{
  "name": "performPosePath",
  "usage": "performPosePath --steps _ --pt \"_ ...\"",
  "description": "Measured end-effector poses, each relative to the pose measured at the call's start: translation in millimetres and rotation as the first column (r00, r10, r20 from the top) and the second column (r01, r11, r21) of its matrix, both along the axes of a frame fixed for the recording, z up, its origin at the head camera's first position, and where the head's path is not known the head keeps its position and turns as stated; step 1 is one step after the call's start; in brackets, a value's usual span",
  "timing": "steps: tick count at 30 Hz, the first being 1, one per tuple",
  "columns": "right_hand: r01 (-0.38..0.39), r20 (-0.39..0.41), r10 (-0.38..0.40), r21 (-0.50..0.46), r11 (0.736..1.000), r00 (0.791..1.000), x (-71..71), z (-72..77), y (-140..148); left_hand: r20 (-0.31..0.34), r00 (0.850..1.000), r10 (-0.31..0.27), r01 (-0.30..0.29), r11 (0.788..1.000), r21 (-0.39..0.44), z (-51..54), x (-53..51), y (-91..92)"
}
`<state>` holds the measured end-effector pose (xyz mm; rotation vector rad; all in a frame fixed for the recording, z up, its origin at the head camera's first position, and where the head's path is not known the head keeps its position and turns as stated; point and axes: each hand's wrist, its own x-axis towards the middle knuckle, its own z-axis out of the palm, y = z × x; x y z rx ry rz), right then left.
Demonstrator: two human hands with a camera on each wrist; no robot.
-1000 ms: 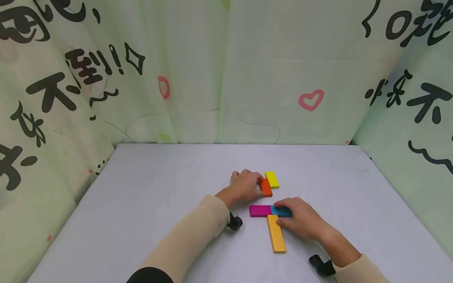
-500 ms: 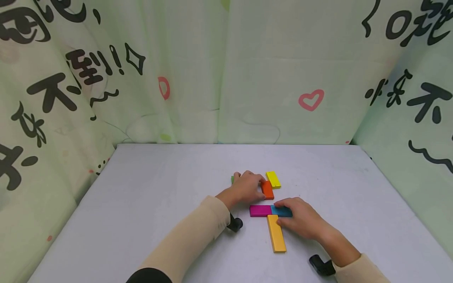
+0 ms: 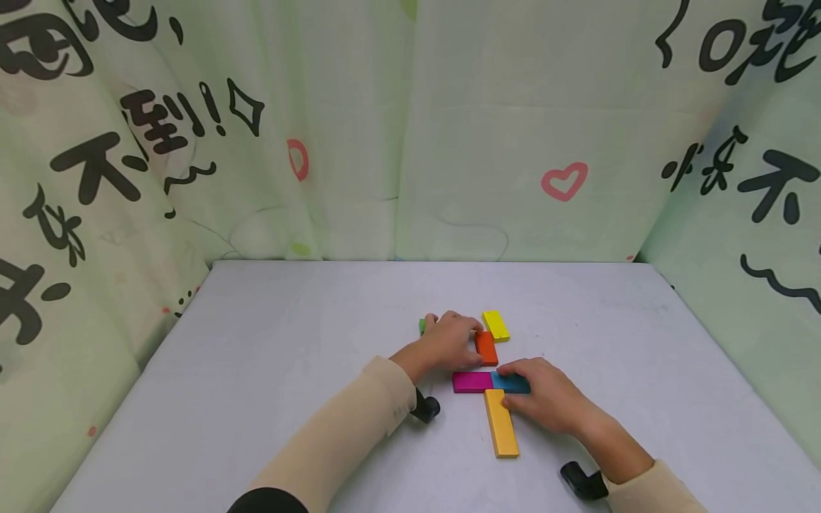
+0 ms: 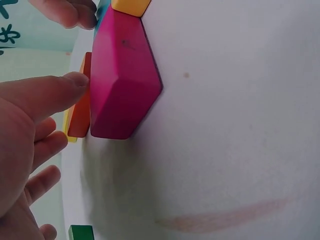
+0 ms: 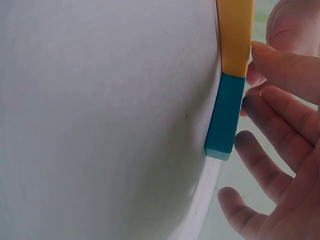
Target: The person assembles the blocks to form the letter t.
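Observation:
In the head view my left hand (image 3: 447, 339) pinches an orange-red block (image 3: 486, 348) between thumb and fingers, flat on the table. Just beyond it lies a yellow block (image 3: 496, 325), its near end against the orange-red one. Nearer me, a magenta block (image 3: 472, 382) and a blue block (image 3: 511, 382) sit end to end. My right hand (image 3: 548, 394) holds the blue block, finger on its far side and thumb on the near side. The thumb also touches the long amber block (image 3: 501, 424), which runs toward me from their joint. Other right fingers spread loosely in the right wrist view.
A green block (image 4: 81, 232) lies left of the left hand, mostly hidden in the head view. The white tabletop (image 3: 308, 306) ends at a printed curtain (image 3: 474, 142) at the back and sides. Black camera mounts (image 3: 426, 407) sit at both wrists.
My left hand has drawn the orange-red block a little toward me, closer to the magenta and blue row. The yellow block shifted slightly right. The right hand has stayed in place.

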<state>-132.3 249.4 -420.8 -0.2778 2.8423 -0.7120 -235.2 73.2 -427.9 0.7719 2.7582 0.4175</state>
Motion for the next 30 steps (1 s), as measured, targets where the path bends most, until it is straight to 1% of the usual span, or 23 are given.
performPosePath --steps 4,8,18,25,30 --pt "-0.001 -0.004 0.001 -0.001 1.000 1.000 0.1 -0.5 0.2 -0.011 1.000 -0.008 0.008 1.000 0.010 -1.1 -0.3 -0.2" --pt "0.002 -0.003 -0.002 -0.003 1.000 1.000 0.9 -1.2 0.4 -0.007 1.000 -0.012 0.012 1.000 0.007 -2.5 -0.1 -0.1" --pt "-0.001 0.002 0.001 -0.011 1.000 1.000 0.9 -0.6 0.7 0.003 1.000 -0.023 0.023 1.000 -0.002 0.6 4.1 -0.6" --pt "0.000 -0.005 -0.001 -0.009 1.000 1.000 1.0 -0.2 0.7 0.006 0.999 -0.045 0.045 0.999 0.001 0.1 4.6 -2.6" --pt "-0.002 -0.009 0.002 -0.009 1.000 1.000 1.0 -0.4 0.6 0.011 0.999 -0.046 0.046 0.999 -0.002 0.0 4.8 -2.5"
